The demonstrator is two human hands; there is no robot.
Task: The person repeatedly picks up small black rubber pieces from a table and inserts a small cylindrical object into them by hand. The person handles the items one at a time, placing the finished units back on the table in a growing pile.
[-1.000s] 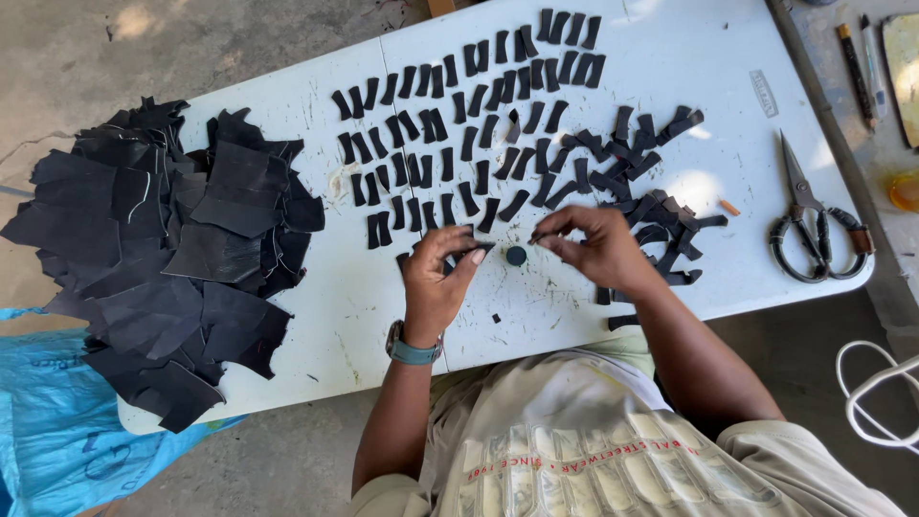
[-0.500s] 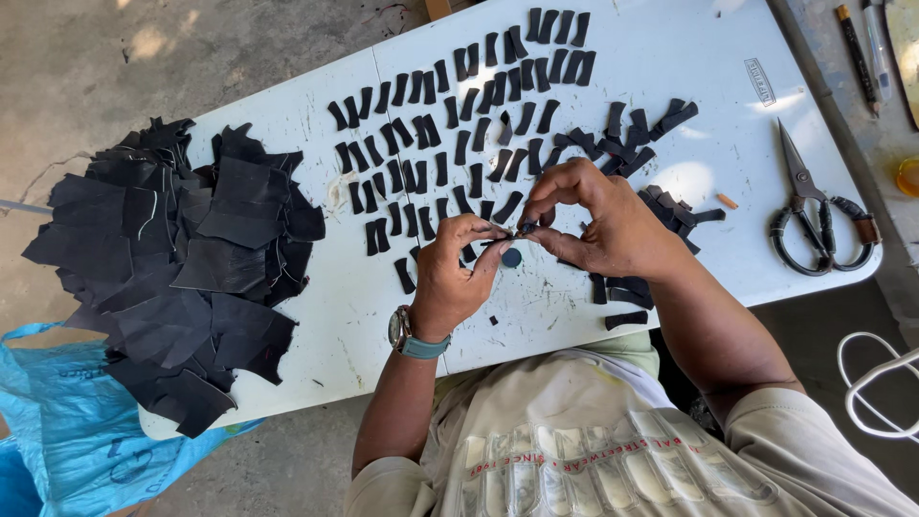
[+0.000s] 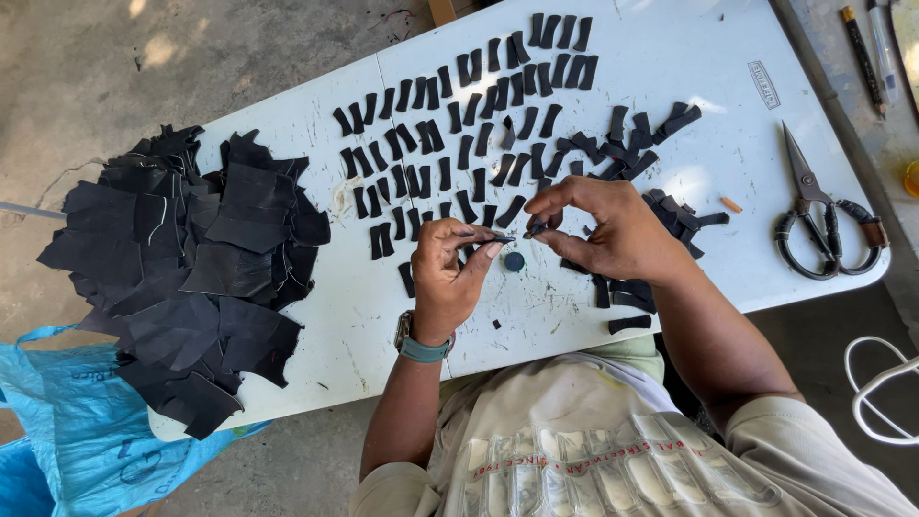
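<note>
Black strip point(image 3: 509, 237), small and thin, sits pinched between both hands just above the near middle of the white folding table point(image 3: 670, 67). The left hand point(image 3: 450, 273) has its thumb and forefinger closed tight on the strip's left end, and the right hand point(image 3: 608, 230) nips the right end between thumb and fingertips, the other fingers curled loosely (how much of the strip lies inside either pinch is hidden). A wristwatch with a grey-green band point(image 3: 421, 345) sits on the left wrist.

Directly below the strip, a small dark round cap point(image 3: 514, 260) rests on the table. Beyond the hands, toward the far edge, rows of short black strips point(image 3: 469, 124) are laid out neatly side by side, and a looser heap of strips point(image 3: 641, 153) lies to the right, running down past the right hand. At the left end of the table a big pile of ragged black offcuts point(image 3: 191, 268) overhangs the edge, with a blue plastic bag point(image 3: 67, 421) on the floor beneath it. Black-handled scissors point(image 3: 818, 220) lie near the right edge, well apart from both hands, with a small orange stub point(image 3: 730, 204) between them and the heap.
</note>
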